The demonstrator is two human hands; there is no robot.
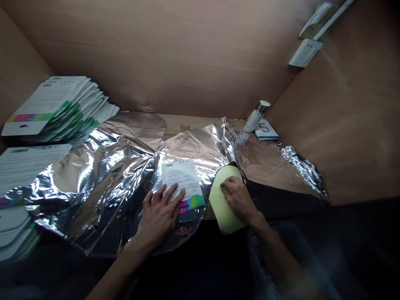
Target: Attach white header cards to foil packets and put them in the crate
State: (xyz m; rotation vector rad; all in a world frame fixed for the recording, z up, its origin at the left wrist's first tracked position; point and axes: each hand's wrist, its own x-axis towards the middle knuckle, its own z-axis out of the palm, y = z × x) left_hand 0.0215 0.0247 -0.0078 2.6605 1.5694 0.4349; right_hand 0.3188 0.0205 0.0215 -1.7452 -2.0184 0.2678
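A white printed card point(183, 177) with a rainbow-coloured lower edge lies on crinkled silver foil point(125, 166). My left hand point(161, 214) rests flat on the card's lower left part, its fingers spread. To the right is a pale yellow-green sheet point(226, 214) with rounded corners, overhanging the table's front edge. My right hand point(236, 193) is on that sheet, fingers bent and pressed together; whether they pinch anything is too small to tell.
Stacks of printed cards point(31, 123) stand at the left. A bottle point(256, 116) and a small box marked 5 point(266, 130) are at the back right, crumpled foil point(303, 168) nearer. A power socket point(305, 53) is on the wooden wall point(175, 54).
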